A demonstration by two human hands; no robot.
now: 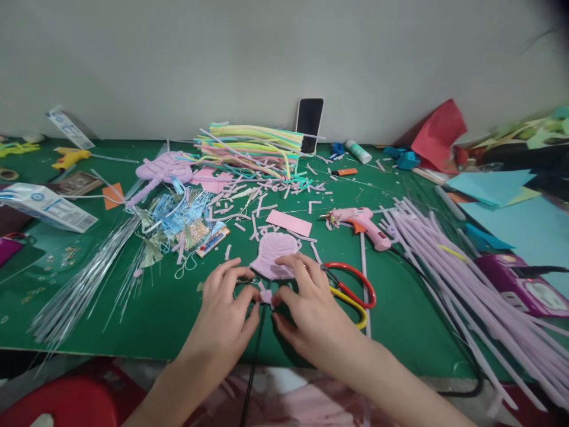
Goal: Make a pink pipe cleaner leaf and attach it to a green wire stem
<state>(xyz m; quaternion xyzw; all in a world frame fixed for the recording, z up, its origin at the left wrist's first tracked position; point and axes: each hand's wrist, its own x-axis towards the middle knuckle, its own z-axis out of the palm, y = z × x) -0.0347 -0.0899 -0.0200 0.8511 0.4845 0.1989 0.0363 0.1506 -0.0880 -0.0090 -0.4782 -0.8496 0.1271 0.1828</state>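
Observation:
Between the fingertips of my two hands is a small lilac pipe-cleaner piece [265,296], low over the green table. My left hand [226,302] pinches it from the left, thumb and forefinger closed. From the other side, my right hand [304,296] grips it with bent fingers. Just beyond, a flat lilac fuzzy panel [272,252] lies on the table, partly covered by my right fingers. Scissors with red and yellow handles [373,296] lie beside my right hand, their blades hidden. A dark cord [253,356] runs beneath my hands toward me.
A pink glue gun [362,222] lies right of centre, near loose lilac pipe cleaners [466,279]. Cut pipe-cleaner bits and a pink card [290,223] lie ahead. A phone [310,126] leans on the wall. Silver wires [89,279] and blue tassels [180,207] are left.

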